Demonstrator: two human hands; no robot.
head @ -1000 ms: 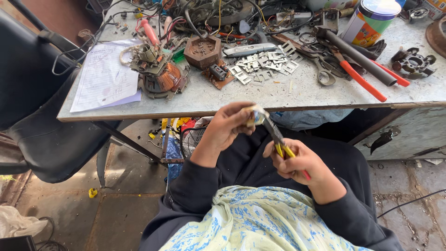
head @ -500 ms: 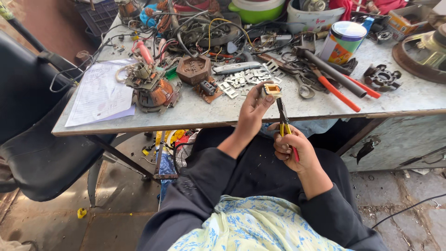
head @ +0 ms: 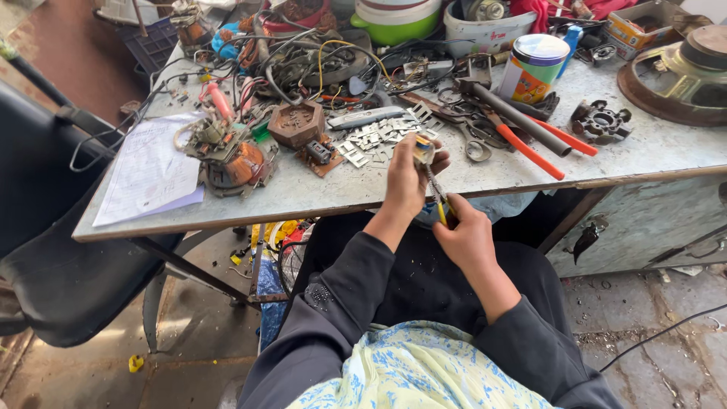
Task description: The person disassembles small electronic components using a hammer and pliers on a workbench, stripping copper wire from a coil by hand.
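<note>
My left hand (head: 409, 178) is closed around a small wound coil block (head: 423, 149) with a yellow and blue face, held up at the table's front edge. My right hand (head: 463, 235) grips the red and yellow handles of pliers (head: 438, 195), and their metal jaws reach up to the block. Just beyond the block lies a pile of small flat metal plates (head: 375, 138) on the grey table (head: 318, 193). Both forearms are in dark sleeves.
The table holds a brown square part (head: 297, 123), an orange copper-wound motor piece (head: 231, 163), tangled wires (head: 303, 64), red-handled cutters (head: 522, 144), a dark metal rod (head: 515, 117), a paint tin (head: 534, 68), a paper sheet (head: 151, 170) and bowls at the back. A black chair (head: 45, 227) stands left.
The view has tilted up, showing more of the table's back. Both hands with the block and pliers have risen from lap level to the table's front edge.
</note>
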